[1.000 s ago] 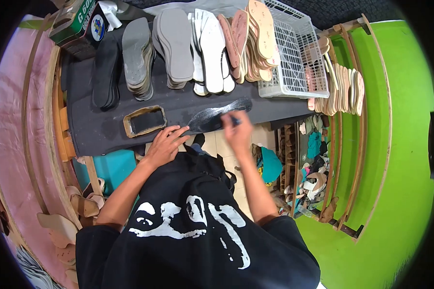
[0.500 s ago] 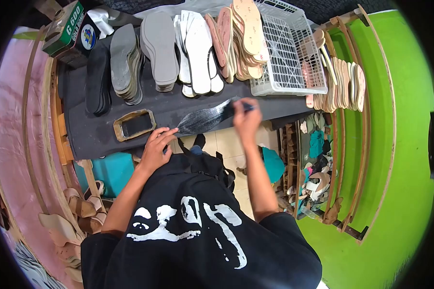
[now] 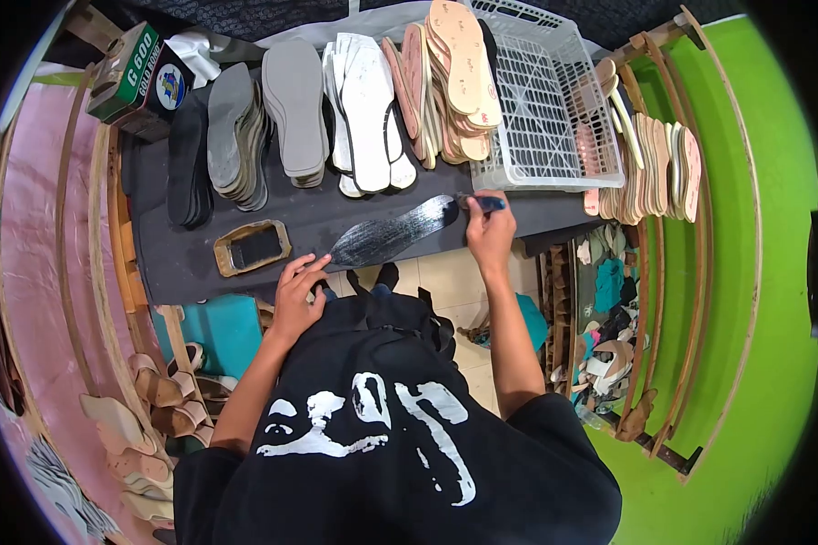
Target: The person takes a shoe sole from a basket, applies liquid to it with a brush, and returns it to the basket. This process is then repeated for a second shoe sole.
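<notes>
A black insole-shaped piece (image 3: 391,232) lies slantwise near the front edge of the dark table (image 3: 168,263), its surface wet and shiny. My right hand (image 3: 492,227) is closed on a dark blue brush (image 3: 487,203), whose tip is at the piece's right end. At the piece's left end, my left hand (image 3: 298,289) rests with fingers apart, a fingertip at its edge. Left of the piece stands an open, stained container (image 3: 253,248) with dark contents.
Stacks of black (image 3: 189,163), grey (image 3: 295,109), white (image 3: 370,118) and tan insoles (image 3: 463,73) line the back of the table. A white plastic crate (image 3: 545,109) stands to their right, a green can (image 3: 136,82) at the back left. Wooden racks flank both sides.
My right hand has moved slightly right with the brush, to the piece's far right end. The camera view has shifted a little. My left hand remains at the left end.
</notes>
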`<move>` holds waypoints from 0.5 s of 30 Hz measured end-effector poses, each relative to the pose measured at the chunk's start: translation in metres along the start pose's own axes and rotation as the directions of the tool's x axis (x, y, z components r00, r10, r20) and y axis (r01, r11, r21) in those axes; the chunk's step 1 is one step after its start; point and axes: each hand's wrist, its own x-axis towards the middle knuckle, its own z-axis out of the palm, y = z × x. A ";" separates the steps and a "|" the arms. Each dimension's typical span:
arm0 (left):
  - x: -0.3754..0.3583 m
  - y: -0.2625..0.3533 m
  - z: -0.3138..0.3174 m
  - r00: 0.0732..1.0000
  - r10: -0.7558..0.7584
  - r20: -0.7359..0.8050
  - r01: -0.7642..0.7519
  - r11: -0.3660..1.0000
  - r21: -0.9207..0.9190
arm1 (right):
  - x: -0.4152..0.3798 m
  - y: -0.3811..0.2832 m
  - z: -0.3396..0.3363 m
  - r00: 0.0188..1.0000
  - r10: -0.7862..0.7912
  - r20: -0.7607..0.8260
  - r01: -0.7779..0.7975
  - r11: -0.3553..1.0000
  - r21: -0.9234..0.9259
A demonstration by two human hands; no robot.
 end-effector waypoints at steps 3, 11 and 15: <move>0.000 -0.002 0.001 1.000 -0.002 -0.011 0.002 1.000 0.001 | -0.022 -0.024 0.004 0.966 -0.168 0.196 0.185 0.980 -0.075; 0.000 -0.001 0.000 1.000 -0.001 -0.014 0.001 1.000 -0.020 | -0.083 -0.071 0.042 0.914 -0.104 0.392 -0.033 0.944 0.329; 0.000 -0.001 -0.002 1.000 0.005 -0.006 -0.006 1.000 -0.026 | -0.043 -0.016 0.018 0.985 0.135 0.104 -0.159 0.946 0.281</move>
